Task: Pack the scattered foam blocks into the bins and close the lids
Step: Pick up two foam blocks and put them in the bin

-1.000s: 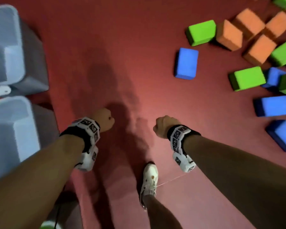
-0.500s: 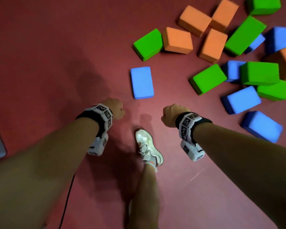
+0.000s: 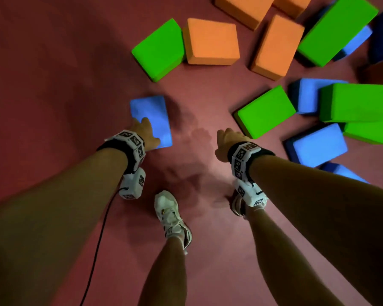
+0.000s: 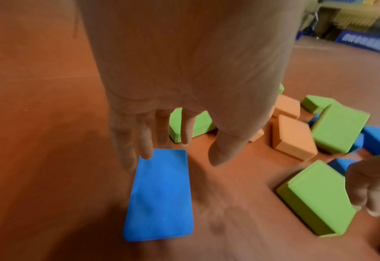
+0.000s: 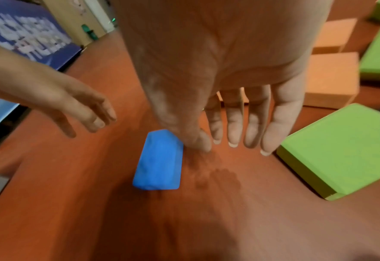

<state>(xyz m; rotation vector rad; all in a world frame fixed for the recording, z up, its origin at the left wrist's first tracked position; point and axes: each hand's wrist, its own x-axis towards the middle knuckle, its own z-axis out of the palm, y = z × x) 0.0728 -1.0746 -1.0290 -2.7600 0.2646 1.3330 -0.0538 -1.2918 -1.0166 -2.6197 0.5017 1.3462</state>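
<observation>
A lone blue foam block (image 3: pixel 152 120) (image 4: pixel 161 196) (image 5: pixel 160 160) lies flat on the red floor. My left hand (image 3: pixel 145 134) (image 4: pixel 175 151) hovers over its near end, fingers straight and spread, holding nothing. My right hand (image 3: pixel 227 138) (image 5: pixel 235 141) hangs open above bare floor between that block and a green block (image 3: pixel 265 111) (image 5: pixel 340 148). Several more green, orange and blue blocks (image 3: pixel 210 40) lie heaped at the upper right. No bin shows in the head view.
My two feet in white shoes (image 3: pixel 170 217) stand on the floor just behind the hands. A black cable (image 3: pixel 97 246) hangs from the left wrist unit. A blue banner (image 5: pixel 23 40) lines the far wall.
The view swung right and closer to the blocks; the grey bins left the frame. Both hands went from loose fists to straight fingers, the left reaching over the lone blue block.
</observation>
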